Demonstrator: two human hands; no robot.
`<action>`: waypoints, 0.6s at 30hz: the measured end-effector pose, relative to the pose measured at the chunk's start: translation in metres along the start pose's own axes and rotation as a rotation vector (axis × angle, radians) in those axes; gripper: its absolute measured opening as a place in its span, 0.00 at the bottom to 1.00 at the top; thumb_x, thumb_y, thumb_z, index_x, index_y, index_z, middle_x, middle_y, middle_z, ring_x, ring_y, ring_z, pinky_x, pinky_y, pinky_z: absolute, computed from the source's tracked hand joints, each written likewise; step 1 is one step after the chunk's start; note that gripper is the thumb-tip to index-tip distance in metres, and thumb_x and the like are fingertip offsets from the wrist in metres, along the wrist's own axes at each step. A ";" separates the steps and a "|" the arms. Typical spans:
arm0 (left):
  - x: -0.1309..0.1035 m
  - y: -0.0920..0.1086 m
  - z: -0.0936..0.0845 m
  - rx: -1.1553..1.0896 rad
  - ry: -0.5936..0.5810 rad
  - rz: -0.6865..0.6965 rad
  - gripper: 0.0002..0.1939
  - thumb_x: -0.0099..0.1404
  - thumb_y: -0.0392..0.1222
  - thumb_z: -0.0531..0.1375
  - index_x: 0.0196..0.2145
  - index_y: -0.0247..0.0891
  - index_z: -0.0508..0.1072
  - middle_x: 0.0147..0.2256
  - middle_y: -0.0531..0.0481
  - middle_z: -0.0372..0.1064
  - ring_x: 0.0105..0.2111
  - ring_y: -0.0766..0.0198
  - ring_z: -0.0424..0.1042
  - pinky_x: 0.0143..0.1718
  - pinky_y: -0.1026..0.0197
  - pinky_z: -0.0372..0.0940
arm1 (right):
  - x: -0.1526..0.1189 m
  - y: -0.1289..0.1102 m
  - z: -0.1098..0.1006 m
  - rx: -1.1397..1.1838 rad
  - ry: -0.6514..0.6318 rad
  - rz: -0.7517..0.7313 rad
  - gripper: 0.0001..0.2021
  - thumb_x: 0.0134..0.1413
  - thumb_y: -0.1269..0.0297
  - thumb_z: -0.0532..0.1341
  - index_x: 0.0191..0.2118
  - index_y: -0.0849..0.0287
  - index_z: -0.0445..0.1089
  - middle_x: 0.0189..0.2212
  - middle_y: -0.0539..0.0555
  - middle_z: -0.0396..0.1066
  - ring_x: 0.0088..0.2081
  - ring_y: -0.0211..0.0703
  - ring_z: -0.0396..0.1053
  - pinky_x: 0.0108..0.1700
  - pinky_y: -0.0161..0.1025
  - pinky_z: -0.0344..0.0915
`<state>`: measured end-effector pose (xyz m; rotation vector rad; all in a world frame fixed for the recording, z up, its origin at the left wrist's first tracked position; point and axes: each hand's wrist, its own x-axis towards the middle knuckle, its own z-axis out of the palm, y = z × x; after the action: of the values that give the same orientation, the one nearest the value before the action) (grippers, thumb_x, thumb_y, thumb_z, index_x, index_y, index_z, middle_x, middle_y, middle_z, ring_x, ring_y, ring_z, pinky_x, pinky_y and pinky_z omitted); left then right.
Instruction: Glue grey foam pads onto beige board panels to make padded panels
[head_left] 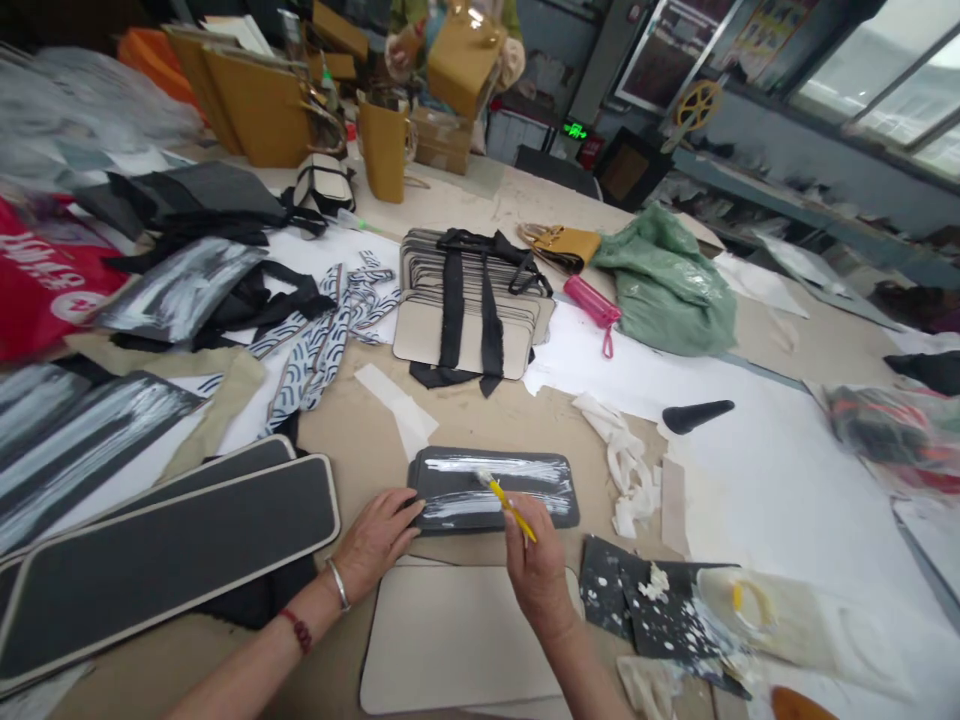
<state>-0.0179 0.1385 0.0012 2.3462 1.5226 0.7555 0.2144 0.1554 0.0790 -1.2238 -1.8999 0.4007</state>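
Note:
A dark rounded panel (pixel 461 486) lies flat in front of me, with another edge showing under its left side. White wet-looking streaks run along its top and bottom. My right hand (pixel 538 565) grips a yellow-handled brush (pixel 510 508), its whitened bristles over the panel's middle. The fingers of my left hand (pixel 377 538) stretch out and rest on the panel's left edge. Nearer to me is a larger beige panel (pixel 442 640), partly behind my right wrist. Long dark panels with pale rims (pixel 180 560) lie left of my left hand.
A stack of beige panels (pixel 427 325) with black strips sits farther back. At right are white-spattered black pieces (pixel 675 610) and a cloudy plastic container (pixel 810 620). A green plastic bag (pixel 667 285) stands behind. Across the table, another person's hands hold a mustard bag (pixel 465 60).

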 end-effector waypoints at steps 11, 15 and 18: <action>0.000 0.004 -0.004 -0.049 -0.011 -0.066 0.13 0.61 0.41 0.55 0.43 0.36 0.67 0.44 0.43 0.68 0.43 0.59 0.66 0.44 0.53 0.64 | 0.020 -0.023 0.049 0.222 0.049 0.614 0.18 0.55 0.49 0.50 0.35 0.60 0.62 0.25 0.53 0.69 0.25 0.42 0.69 0.32 0.39 0.66; 0.000 0.004 -0.004 -0.061 -0.001 -0.067 0.13 0.60 0.41 0.56 0.43 0.35 0.68 0.44 0.42 0.68 0.42 0.59 0.66 0.43 0.53 0.64 | 0.025 -0.031 0.039 0.118 0.025 0.604 0.19 0.54 0.47 0.50 0.33 0.59 0.63 0.22 0.52 0.69 0.24 0.43 0.69 0.31 0.39 0.65; 0.000 0.005 -0.005 -0.061 0.004 -0.068 0.13 0.61 0.41 0.55 0.43 0.36 0.68 0.44 0.42 0.68 0.42 0.59 0.66 0.43 0.52 0.64 | 0.035 -0.030 0.048 0.177 0.050 0.590 0.21 0.54 0.45 0.48 0.34 0.60 0.62 0.25 0.54 0.70 0.25 0.44 0.70 0.33 0.40 0.65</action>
<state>-0.0166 0.1359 0.0074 2.2387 1.5507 0.7792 0.1525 0.1795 0.0849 -1.6406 -1.3970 0.8190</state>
